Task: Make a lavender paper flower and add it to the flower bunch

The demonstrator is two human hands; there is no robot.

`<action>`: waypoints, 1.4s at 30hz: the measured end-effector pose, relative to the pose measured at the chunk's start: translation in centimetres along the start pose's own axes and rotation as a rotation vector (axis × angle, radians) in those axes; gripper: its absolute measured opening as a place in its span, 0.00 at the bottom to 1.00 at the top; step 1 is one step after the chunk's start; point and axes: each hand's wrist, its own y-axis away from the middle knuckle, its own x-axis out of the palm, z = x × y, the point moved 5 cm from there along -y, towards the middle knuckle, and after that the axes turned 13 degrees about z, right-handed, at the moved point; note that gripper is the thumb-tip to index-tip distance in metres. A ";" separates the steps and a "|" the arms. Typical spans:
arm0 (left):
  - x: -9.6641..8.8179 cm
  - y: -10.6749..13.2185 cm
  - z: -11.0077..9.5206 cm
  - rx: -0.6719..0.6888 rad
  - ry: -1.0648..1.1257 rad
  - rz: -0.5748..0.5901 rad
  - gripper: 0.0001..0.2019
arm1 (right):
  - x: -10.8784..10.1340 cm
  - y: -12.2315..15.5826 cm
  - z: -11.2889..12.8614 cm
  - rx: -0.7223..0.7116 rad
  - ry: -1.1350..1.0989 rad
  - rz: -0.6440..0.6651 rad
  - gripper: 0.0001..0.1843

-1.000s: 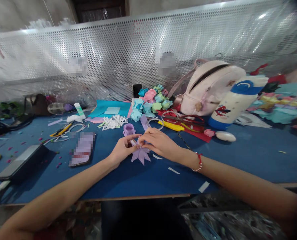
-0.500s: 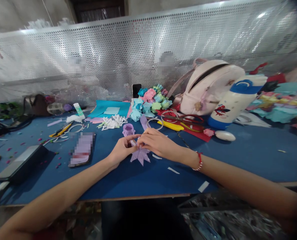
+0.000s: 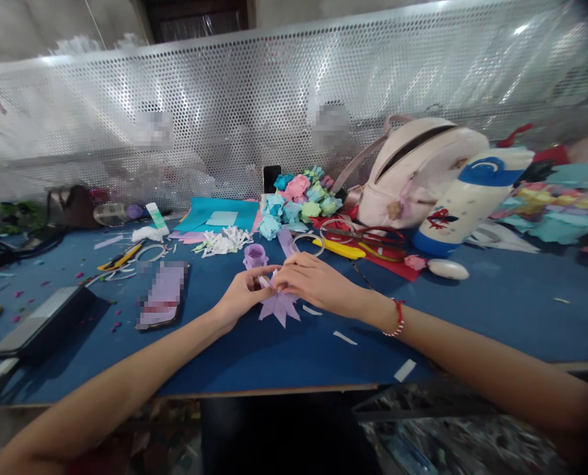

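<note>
A pointed, star-like purple paper flower (image 3: 280,309) is held between my hands above the blue tabletop. My left hand (image 3: 241,291) pinches its left side with thumb and forefinger. From the right, my right hand (image 3: 309,282) closes its fingers over the upper part of the flower, hiding the middle. Just behind my left hand stands a small purple paper ring (image 3: 255,256) with a scalloped edge. A purple paper strip (image 3: 286,242) lies behind my right hand, and a white paper scrap (image 3: 312,310) lies beside the flower.
A phone (image 3: 163,295) and a black power bank (image 3: 43,321) lie to the left. Behind are shredded paper (image 3: 227,241), crumpled paper flowers (image 3: 296,201) and a yellow cutter (image 3: 340,249). A bottle (image 3: 464,201) and a pink backpack (image 3: 412,178) stand on the right.
Both hands stay on the purple paper flower with almost the same grip. The flower's lower points have tilted slightly; the whole view has shifted a little.
</note>
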 end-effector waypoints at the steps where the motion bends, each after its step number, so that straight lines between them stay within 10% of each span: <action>1: 0.0 0.0 0.0 -0.001 -0.004 -0.001 0.31 | 0.0 0.0 0.0 -0.003 -0.014 0.001 0.09; 15: 0.1 0.0 -0.2 -0.014 0.015 0.023 0.30 | 0.7 0.2 0.1 -0.067 -0.025 0.119 0.13; 24: -0.3 0.0 -0.1 0.024 0.042 -0.009 0.31 | 0.6 0.6 -0.7 -0.053 0.004 -0.187 0.09; 42: 0.5 1.0 -2.4 0.206 -0.344 -0.145 0.24 | -0.3 1.1 -1.0 -0.047 0.129 -0.329 0.09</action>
